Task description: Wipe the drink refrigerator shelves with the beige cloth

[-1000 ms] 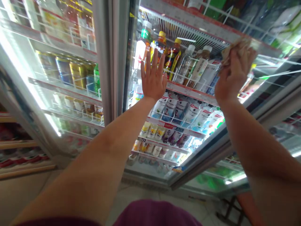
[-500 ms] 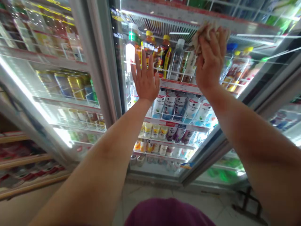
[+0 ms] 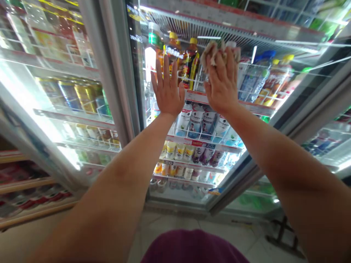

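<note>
My left hand (image 3: 168, 93) lies flat with spread fingers against the glass door (image 3: 219, 84) of a lit drinks fridge. To its right, my right hand (image 3: 223, 82) presses a crumpled beige cloth (image 3: 210, 54) to the same glass. The cloth bunches up around and beyond my fingertips. Behind the pane, dark bottles with yellow caps (image 3: 190, 60) stand near my left hand. White-and-blue labelled bottles (image 3: 196, 120) fill the shelf below both hands. My right hand and the cloth hide part of the upper row.
Metal door frames (image 3: 117, 73) border the pane on both sides. A neighbouring fridge section with cans (image 3: 85, 96) is at left. Wooden shelf edges (image 3: 27, 184) show at lower left. On the tiled floor (image 3: 170, 223) at right stands a dark metal leg (image 3: 282, 233).
My right hand has slid the cloth leftward across the glass, closer to my left hand. The left hand stays in almost the same place.
</note>
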`<state>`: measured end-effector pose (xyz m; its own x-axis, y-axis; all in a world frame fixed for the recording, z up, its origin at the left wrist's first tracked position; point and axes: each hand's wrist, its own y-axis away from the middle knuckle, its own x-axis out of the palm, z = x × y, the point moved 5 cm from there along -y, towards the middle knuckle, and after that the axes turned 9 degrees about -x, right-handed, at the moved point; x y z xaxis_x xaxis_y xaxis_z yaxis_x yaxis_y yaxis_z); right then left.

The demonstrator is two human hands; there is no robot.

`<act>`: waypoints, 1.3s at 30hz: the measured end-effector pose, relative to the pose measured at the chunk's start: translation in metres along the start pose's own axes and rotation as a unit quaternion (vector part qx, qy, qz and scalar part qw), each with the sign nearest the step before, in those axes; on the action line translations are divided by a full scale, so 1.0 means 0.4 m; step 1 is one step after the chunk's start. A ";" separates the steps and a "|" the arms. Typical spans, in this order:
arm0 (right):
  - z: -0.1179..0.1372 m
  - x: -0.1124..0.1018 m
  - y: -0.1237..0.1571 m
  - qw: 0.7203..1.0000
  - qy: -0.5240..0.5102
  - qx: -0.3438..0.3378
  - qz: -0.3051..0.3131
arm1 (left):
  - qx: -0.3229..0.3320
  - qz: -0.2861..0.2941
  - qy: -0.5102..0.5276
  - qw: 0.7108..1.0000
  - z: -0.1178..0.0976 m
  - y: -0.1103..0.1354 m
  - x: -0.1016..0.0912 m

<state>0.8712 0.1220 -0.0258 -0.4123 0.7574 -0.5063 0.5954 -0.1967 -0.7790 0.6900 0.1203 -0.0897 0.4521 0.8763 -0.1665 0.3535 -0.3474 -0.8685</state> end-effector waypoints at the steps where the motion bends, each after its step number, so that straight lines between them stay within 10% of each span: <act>1: 0.009 0.008 0.002 0.999 -0.019 -0.023 0.018 | -0.001 -0.002 -0.009 1.000 0.000 0.000 0.000; 9: -0.018 -0.045 -0.089 0.996 0.001 -0.005 -0.094 | 0.002 0.006 0.010 1.000 0.008 -0.005 0.011; 14: 0.049 0.005 -0.068 0.997 -0.002 -0.073 -0.025 | 0.011 -0.016 -0.010 1.000 -0.001 0.006 -0.008; 21: 0.045 0.015 -0.150 0.989 0.005 -0.093 -0.119 | 0.016 -0.023 0.006 1.000 0.019 -0.006 0.009; 28: 0.122 0.021 -0.159 0.988 -0.029 -0.148 -0.010 | 0.034 -0.022 0.006 0.999 0.044 -0.021 0.037; 39: 0.091 0.027 -0.167 0.976 0.061 -0.205 -0.030 | 0.052 -0.041 0.003 0.998 0.049 -0.021 0.038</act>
<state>0.8019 0.1206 0.0073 -0.3848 0.8334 -0.3967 0.8085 0.0970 -0.5805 0.6780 0.1430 -0.0940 0.4295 0.8984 -0.0912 0.3025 -0.2383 -0.9229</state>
